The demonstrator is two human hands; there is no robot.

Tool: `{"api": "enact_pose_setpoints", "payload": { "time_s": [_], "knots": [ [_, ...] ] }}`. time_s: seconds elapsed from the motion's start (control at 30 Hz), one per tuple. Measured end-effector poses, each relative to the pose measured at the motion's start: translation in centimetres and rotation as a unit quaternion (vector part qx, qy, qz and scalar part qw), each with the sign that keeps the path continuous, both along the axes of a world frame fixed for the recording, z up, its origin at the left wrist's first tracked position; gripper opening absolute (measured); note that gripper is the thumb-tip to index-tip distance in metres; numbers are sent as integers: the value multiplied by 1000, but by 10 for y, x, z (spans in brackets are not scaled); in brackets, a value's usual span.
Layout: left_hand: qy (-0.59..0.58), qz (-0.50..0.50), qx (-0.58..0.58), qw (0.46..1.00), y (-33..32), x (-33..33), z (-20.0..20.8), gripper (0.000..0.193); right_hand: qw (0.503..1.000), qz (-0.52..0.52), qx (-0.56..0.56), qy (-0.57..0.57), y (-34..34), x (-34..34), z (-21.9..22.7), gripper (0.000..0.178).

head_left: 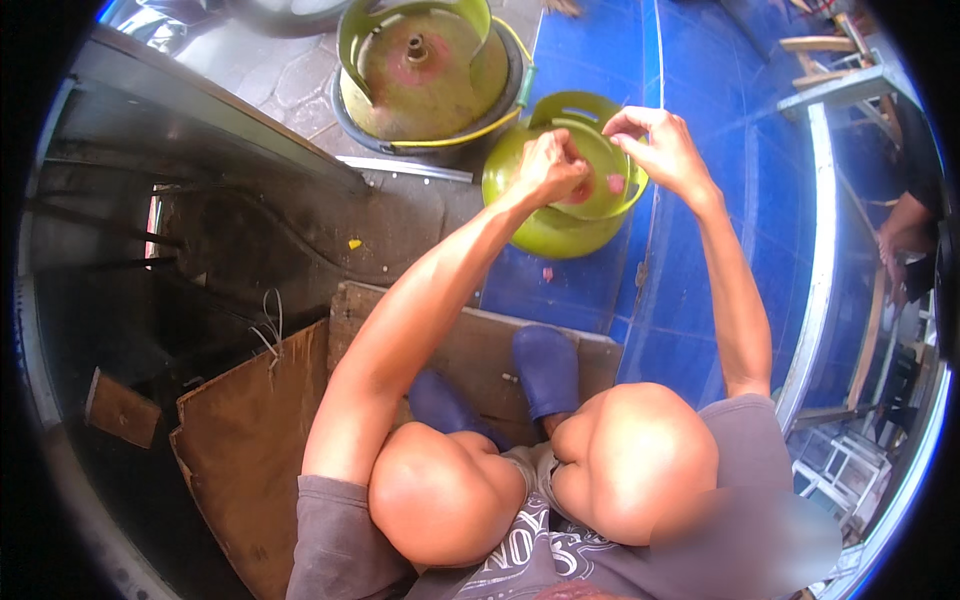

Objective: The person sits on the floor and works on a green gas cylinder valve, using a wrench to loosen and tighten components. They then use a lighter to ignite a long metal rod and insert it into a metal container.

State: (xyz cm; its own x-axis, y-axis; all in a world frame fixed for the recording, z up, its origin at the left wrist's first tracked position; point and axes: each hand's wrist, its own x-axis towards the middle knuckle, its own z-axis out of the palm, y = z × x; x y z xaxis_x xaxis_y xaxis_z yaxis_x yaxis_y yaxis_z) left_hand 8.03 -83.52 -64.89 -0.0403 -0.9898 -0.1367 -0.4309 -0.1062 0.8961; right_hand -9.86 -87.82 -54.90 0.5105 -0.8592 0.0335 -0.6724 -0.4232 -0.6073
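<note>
A green gas cylinder (567, 238) with a raised collar stands on the blue tiles in front of my feet. My left hand (552, 168) is over its top, inside the collar, fingers curled closed; whatever they grip is hidden, and the hand covers the valve area. My right hand (662, 150) hovers at the collar's right side, fingers bent and thumb slightly apart, with nothing visible in them. A small pink scrap (615, 183) lies on the cylinder's top beside my left hand. Another pink scrap (548, 273) is on the tile below.
A second, dirtier green gas cylinder (430, 85) sits in a dark bucket (415, 148) with a yellow handle. A wooden board (470, 340) lies by my blue shoes (547, 370). Metal framing (815, 260) rises at right, with another person's hand (895, 245) beyond it.
</note>
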Motion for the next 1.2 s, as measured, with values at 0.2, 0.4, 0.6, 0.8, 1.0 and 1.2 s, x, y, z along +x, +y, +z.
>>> {"api": "enact_pose_setpoints", "payload": {
  "time_s": [0.2, 0.4, 0.6, 0.8, 1.0, 1.2],
  "knots": [
    [80, 10, 36, 996, 15, 8, 8, 23, 991, 40, 65, 106, 5, 6, -20, 17],
    [-9, 81, -10, 997, 52, 56, -28, 29, 987, 81, 81, 115, -2, 16, -35, 15],
    [-156, 72, 59, 983, 108, 120, -90, 49, 965, 161, 52, 201, -19, 31, -23, 15],
    [-158, -52, 176, 970, 150, 130, -137, 94, 944, 204, 96, 242, -41, 48, -27, 19],
    [-91, 0, 276, 957, 155, 119, -165, 82, 944, 174, 139, 244, -36, 54, -22, 24],
    [-381, 38, 68, 921, 162, 101, -181, 66, 946, 154, 167, 233, -32, 49, -14, 21]
  ]
}}
